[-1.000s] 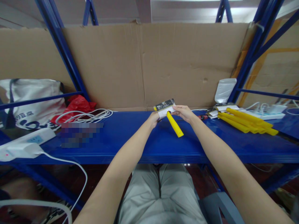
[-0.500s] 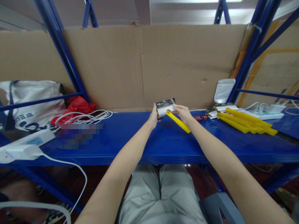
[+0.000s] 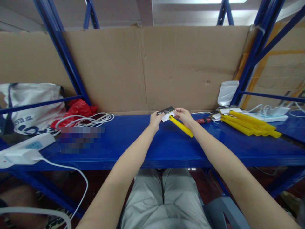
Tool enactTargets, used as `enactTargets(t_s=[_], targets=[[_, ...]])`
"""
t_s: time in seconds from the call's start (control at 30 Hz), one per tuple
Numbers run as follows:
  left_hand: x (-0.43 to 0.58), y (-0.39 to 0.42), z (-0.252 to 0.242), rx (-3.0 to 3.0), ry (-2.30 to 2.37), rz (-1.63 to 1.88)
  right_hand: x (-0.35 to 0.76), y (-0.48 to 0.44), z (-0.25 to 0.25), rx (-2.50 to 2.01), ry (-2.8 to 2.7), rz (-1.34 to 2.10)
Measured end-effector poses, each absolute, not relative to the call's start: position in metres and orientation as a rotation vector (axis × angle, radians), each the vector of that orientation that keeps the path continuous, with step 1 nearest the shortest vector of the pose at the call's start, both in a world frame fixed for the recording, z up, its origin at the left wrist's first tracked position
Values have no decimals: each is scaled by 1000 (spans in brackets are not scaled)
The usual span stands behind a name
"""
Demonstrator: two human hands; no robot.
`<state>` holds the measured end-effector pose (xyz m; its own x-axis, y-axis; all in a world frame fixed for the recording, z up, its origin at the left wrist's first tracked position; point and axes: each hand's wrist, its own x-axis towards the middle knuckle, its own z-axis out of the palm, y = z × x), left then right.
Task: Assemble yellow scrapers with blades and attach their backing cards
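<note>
Between my two hands is a small black-and-white printed card (image 3: 168,114), raised a little above the blue shelf. A yellow tube-like handle (image 3: 181,126) sticks out from the card's lower edge and slants down to the right. My left hand (image 3: 156,119) is closed on the card's left side, thumb on top. My right hand (image 3: 184,116) pinches the card's right edge, its wrist close to the yellow handle. What lies under the card is hidden. Right of my hand, a dark red tool-like object (image 3: 203,121) lies on the shelf.
Several yellow handles with cards (image 3: 250,125) lie piled at right, before a white pouch (image 3: 228,93) and a power strip (image 3: 271,117). At left are coiled white cables (image 3: 95,118), a red bag (image 3: 81,109), a white cloth bag (image 3: 35,105) and another power strip (image 3: 28,148). Cardboard (image 3: 190,66) walls the back.
The card has dropped slightly and tilted flatter. My left fingers have come over its top left corner, and my right hand has shifted a little on its right edge.
</note>
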<state>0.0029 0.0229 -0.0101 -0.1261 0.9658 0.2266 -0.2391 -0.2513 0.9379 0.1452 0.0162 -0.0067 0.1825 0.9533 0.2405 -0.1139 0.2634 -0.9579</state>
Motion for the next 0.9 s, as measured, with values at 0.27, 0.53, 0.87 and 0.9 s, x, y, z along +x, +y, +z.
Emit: enactTargets(t_s=[0.27, 0.53, 0.87, 0.9], targets=[[0, 29, -11, 1100, 1114, 1576, 147, 18, -13, -1087, -1128, 952], [-5, 26, -13, 1168, 1132, 1375, 151, 16, -12, -1170, -1177, 971], [-6, 23, -12, 1231, 1262, 1332, 151, 19, -16, -1368, -1527, 481], [-6, 24, -12, 1228, 1276, 1354, 151, 19, -16, -1382, -1579, 385]])
